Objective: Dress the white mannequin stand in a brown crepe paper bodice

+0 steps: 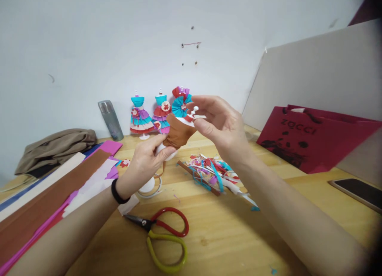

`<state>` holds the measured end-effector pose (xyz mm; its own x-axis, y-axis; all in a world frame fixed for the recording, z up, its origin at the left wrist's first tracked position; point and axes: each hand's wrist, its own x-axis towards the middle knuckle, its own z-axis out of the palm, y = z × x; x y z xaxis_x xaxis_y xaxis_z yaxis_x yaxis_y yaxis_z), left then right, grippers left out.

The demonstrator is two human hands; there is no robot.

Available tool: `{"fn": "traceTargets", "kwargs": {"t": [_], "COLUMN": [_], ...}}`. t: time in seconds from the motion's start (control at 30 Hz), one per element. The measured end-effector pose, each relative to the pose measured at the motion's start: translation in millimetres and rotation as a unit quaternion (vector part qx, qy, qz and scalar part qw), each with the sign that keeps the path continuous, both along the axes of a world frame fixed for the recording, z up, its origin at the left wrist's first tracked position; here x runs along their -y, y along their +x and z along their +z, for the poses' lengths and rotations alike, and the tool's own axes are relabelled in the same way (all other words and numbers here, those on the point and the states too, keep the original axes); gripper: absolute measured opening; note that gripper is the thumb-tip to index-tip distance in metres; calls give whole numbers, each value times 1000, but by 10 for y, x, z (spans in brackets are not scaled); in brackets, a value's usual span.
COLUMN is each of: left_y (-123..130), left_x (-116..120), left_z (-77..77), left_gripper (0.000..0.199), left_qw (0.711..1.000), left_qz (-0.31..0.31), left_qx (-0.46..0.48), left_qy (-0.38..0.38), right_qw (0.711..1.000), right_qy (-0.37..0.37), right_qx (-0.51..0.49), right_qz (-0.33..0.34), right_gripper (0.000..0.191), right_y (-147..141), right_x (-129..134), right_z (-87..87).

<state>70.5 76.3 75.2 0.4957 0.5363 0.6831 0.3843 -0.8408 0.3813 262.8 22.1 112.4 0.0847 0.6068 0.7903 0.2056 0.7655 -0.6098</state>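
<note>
Find the form point(186, 122) at the centre, held above the table point(232, 236) and tilted, with its knob point(194, 110) toward 1 o'clock. See the left hand point(146, 156) grasping its lower part from 8 o'clock, with the thumb laid across the front; see the right hand point(228, 120) curved about the top from 3 o'clock, not clenched, with thumb and fingertips apart. Cannot tell a touch from a near miss between that thumb and the brown wrap point(179, 130), nor identify the white sliver point(200, 117) beside it. Judge the form light and stiff, probably plastic, and smooth enough to turn easily; judge the wrap thin, soft and quick to crease or tear, paper or cloth. Take hold low, around the white part point(170, 153) beneath the wrap, and steady at the knob; avoid squeezing the gathered folds or tugging the upper edge. Count as hidden the form's back, most of its lower end behind the left hand, and some of the right fingers. Note also a dressed figure point(178, 106) at 12 o'clock, partly covered; tangled scraps point(211, 174) at 5 o'clock, too jumbled to separate; and coloured sheets point(68, 182) at 8 o'clock, cut off by the left edge
</note>
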Motion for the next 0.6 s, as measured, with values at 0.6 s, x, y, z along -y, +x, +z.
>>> {"fn": "traceTargets", "kwargs": {"t": [0.6], "left_y": [37], "left_x": [28], "left_z": [25], "left_gripper": [30], "left_qw": [970], "left_qz": [-141], "left_qx": [70], "left_qy": [-183], "right_qw": [998], "right_qy": [-61], "right_qx": [-30], "right_qz": [-16], "right_gripper": [22], "right_y": [87], "right_x": [-120], "right_z": [-53]}}
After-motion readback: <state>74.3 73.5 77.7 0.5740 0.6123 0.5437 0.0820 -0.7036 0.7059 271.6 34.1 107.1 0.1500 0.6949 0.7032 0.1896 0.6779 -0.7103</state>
